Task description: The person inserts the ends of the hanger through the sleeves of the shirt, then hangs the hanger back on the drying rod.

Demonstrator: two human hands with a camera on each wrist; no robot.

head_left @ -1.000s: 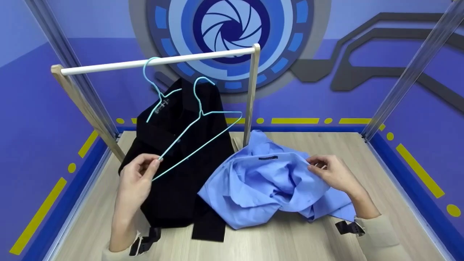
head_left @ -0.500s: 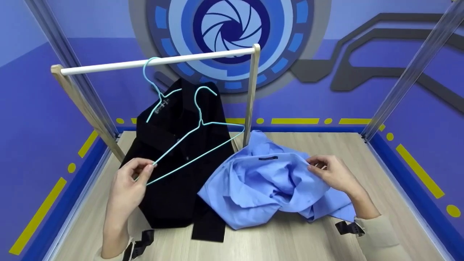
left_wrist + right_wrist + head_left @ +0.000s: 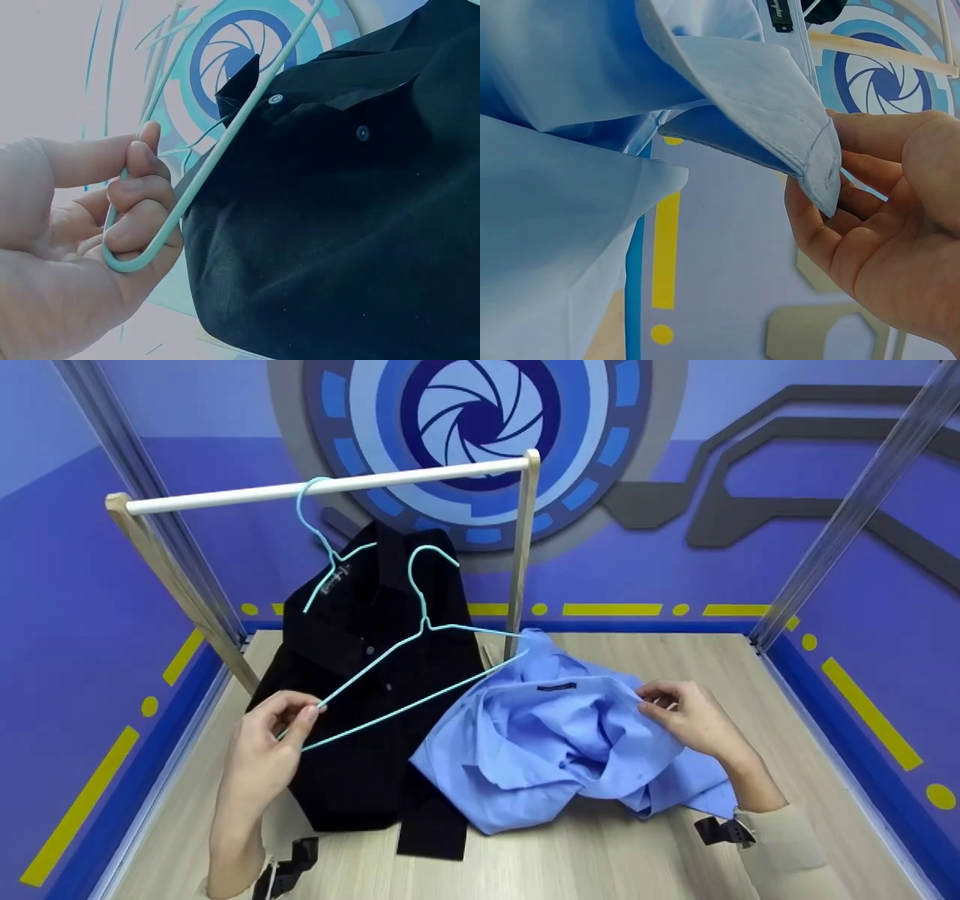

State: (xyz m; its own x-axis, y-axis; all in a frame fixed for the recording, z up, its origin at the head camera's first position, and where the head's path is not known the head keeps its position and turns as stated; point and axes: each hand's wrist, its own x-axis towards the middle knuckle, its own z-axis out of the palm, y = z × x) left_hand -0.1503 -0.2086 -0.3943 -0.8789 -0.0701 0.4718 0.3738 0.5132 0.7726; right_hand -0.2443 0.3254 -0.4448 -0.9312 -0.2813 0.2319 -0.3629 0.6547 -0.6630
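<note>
A mint-green wire hanger (image 3: 425,622) is pinched at its left corner by my left hand (image 3: 259,754). In the left wrist view, fingers curl around the rounded end of the hanger (image 3: 202,174). Its far right end overlaps the top of a crumpled light-blue shirt (image 3: 517,802), whose collar opening with a dark label faces up. My right hand (image 3: 690,720) pinches the right side of that collar. The right wrist view shows the collar's tip (image 3: 821,161) between thumb and fingers of the right hand (image 3: 889,240).
A rack with a white rail (image 3: 420,476) and wooden posts stands at the back left. From it hangs a black shirt (image 3: 352,765) on a second mint hanger (image 3: 319,532), beside and behind the blue shirt. Blue walls enclose the wooden tabletop (image 3: 697,652).
My left hand has moved down and slightly left. The hanger it holds has lowered and swung right, so its right end now overlaps the blue shirt. The right hand has stayed in place.
</note>
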